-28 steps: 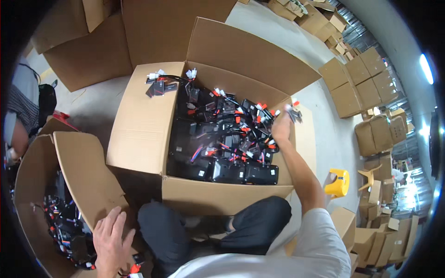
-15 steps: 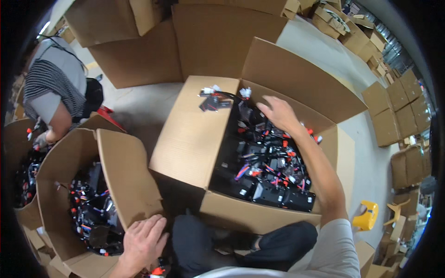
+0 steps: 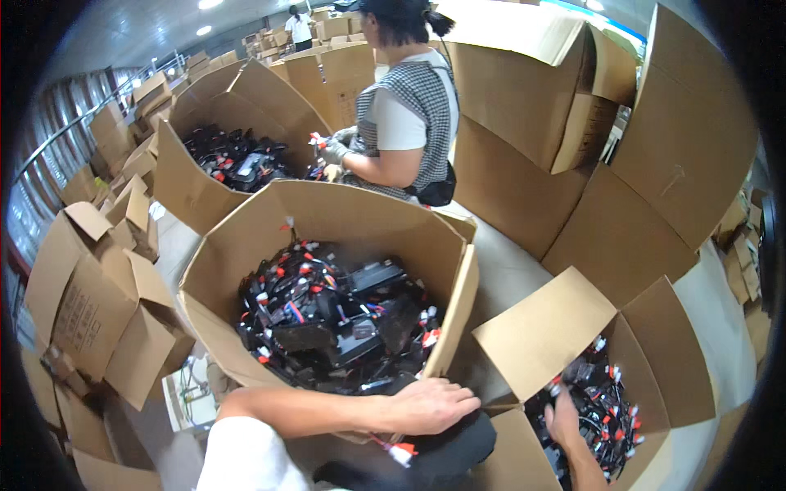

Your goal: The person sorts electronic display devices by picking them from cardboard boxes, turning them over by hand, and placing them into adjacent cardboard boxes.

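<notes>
My left hand (image 3: 438,407) lies over the near right rim of a big open cardboard box (image 3: 221,250), its fingers stretched out together and its thumb hidden. Inside that box is a heap of black plastic electrical units (image 3: 360,340) with cables and red and white connectors. My right hand (image 3: 562,419) reaches into a second carton (image 3: 667,352) at the lower right, thumb apart from the fingers, with nothing visible in its grip. It is just over black wired units (image 3: 602,401) of the same sort. A loose red-and-white connector (image 3: 401,452) hangs below my left wrist, by my dark-trousered knee.
Beyond the big box a person (image 3: 409,123) in a checked apron and gloves handles wired parts at another box (image 3: 192,176) of black units. Tall cartons (image 3: 524,106) stand behind to the right. Opened cartons (image 3: 98,303) crowd the left. Another person (image 3: 299,29) stands far back.
My view has swung left and up, so the big box is central and the second carton lower right. My right hand has come from that carton's far side to its near left part.
</notes>
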